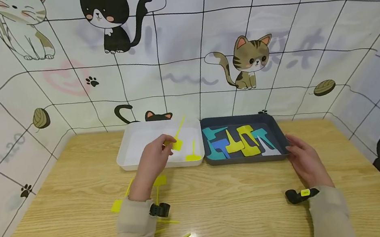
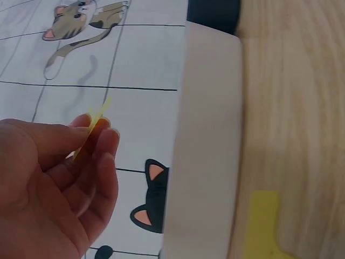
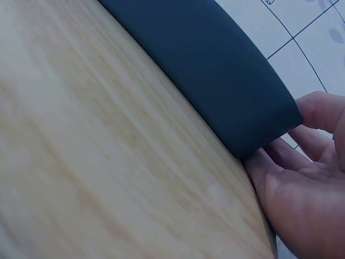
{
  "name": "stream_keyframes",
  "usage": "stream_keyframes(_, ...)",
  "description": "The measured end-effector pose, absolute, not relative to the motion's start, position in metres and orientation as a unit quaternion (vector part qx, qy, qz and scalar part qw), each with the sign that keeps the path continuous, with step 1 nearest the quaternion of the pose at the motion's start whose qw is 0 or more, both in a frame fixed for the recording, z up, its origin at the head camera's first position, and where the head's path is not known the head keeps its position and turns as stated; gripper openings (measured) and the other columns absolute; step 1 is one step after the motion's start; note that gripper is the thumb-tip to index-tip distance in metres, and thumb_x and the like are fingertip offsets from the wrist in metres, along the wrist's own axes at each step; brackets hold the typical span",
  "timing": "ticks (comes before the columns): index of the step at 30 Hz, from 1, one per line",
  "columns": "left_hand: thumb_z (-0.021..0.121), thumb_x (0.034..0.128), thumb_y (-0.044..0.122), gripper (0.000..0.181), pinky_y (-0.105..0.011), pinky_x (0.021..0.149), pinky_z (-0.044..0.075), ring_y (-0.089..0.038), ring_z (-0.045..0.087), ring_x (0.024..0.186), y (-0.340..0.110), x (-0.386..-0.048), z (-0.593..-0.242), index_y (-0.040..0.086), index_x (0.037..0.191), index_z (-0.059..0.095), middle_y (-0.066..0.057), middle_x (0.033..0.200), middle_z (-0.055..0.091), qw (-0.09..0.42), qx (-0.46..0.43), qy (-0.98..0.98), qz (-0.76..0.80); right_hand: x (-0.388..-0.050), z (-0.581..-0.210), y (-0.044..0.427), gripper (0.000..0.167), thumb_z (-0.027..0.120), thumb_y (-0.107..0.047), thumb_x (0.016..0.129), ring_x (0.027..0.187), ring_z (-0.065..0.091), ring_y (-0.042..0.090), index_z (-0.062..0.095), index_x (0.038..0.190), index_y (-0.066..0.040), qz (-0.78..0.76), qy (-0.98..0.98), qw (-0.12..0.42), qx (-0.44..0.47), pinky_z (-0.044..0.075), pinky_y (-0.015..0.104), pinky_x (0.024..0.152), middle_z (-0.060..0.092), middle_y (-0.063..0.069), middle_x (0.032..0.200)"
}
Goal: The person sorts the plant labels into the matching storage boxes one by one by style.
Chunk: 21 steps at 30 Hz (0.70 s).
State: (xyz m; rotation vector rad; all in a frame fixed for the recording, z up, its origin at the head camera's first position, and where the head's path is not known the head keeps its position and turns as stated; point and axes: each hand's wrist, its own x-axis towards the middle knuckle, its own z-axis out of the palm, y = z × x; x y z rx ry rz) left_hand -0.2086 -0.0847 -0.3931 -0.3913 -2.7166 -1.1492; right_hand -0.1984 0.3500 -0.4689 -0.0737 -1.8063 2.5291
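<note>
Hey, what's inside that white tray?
One flat yellow piece lies in the white tray. The left hand pinches another yellow piece over it. That hand covers part of the tray's bottom, so what's behind it can't be seen.

The head view looks forward and down from above the table toward the wall. The left wrist view, close and turned sideways, shares the white tray with it; the right wrist view, close and tilted, shares the dark tray.
</note>
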Motion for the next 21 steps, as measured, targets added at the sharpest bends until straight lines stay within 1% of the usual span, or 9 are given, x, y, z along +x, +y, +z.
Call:
stream_keyframes(2,0.050,0.0909,0.012,0.017,-0.026,0.053,0.039,-0.015,0.050,0.062,-0.084,-0.211,-0.399,0.012,0.102,0.062,-0.002,0.085,0.063,0.088,-0.131,-0.920,-0.360,-0.199,-0.469,0.351,0.056,0.045,0.000,0.092,0.123,0.031,0.015,0.019,0.142,-0.002,0.815,-0.579,0.017,-0.020,0.035,0.020,0.094,0.021,0.010,0.140)
stream_keyframes(5,0.052,0.0898,0.012,0.017,-0.027,0.057,0.040,-0.016,0.047,0.063,-0.082,-0.214,-0.406,0.012,0.101,0.065,0.000,0.088,0.064,0.095,-0.138,-0.934,-0.316,-0.199,-0.468,0.352,0.056,0.044,0.001,0.092,0.119,0.035,0.014,0.019,0.141,-0.001,0.820,-0.572,0.019,-0.012,0.036,0.020,0.093,0.024,0.010,0.138)
stream_keyframes(7,0.054,0.0890,0.013,0.017,-0.028,0.061,0.042,-0.016,0.049,0.070,-0.080,-0.214,-0.410,0.013,0.100,0.066,0.001,0.090,0.065,0.095,-0.144,-0.941,-0.292,-0.199,-0.467,0.353,0.056,0.044,0.002,0.092,0.119,0.035,0.014,0.018,0.141,-0.001,0.821,-0.570,0.020,-0.009,0.036,0.020,0.093,0.024,0.010,0.138)
stream_keyframes(10,0.055,0.0884,0.013,0.016,-0.029,0.064,0.044,-0.017,0.052,0.078,-0.078,-0.215,-0.415,0.014,0.099,0.068,0.002,0.091,0.065,0.088,-0.143,-0.946,-0.276,-0.199,-0.466,0.352,0.056,0.044,0.001,0.092,0.123,0.031,0.015,0.018,0.141,-0.001,0.814,-0.580,0.021,-0.016,0.034,0.019,0.095,0.020,0.010,0.140)
stream_keyframes(14,0.057,0.0873,0.013,0.015,-0.031,0.069,0.045,-0.019,0.055,0.085,-0.076,-0.214,-0.420,0.015,0.096,0.069,0.003,0.093,0.065,0.077,-0.126,-0.953,-0.265,-0.200,-0.465,0.351,0.056,0.044,-0.001,0.092,0.126,0.026,0.015,0.019,0.142,-0.002,0.806,-0.591,0.020,-0.031,0.028,0.022,0.100,0.017,0.010,0.142)
stream_keyframes(18,0.058,0.0871,0.014,0.015,-0.032,0.072,0.046,-0.019,0.057,0.088,-0.076,-0.214,-0.424,0.016,0.095,0.070,0.003,0.094,0.066,0.062,-0.127,-0.955,-0.261,-0.201,-0.466,0.350,0.057,0.044,0.000,0.092,0.126,0.025,0.016,0.016,0.142,0.000,0.812,-0.583,0.016,-0.026,0.020,0.027,0.104,0.015,0.011,0.142)
stream_keyframes(21,0.056,0.0880,0.014,0.016,-0.032,0.070,0.047,-0.018,0.058,0.085,-0.075,-0.214,-0.426,0.015,0.096,0.070,0.002,0.095,0.066,0.045,-0.131,-0.954,-0.266,-0.201,-0.467,0.349,0.057,0.043,0.000,0.092,0.127,0.025,0.017,0.015,0.141,0.001,0.815,-0.579,0.016,-0.024,0.019,0.027,0.105,0.014,0.013,0.142)
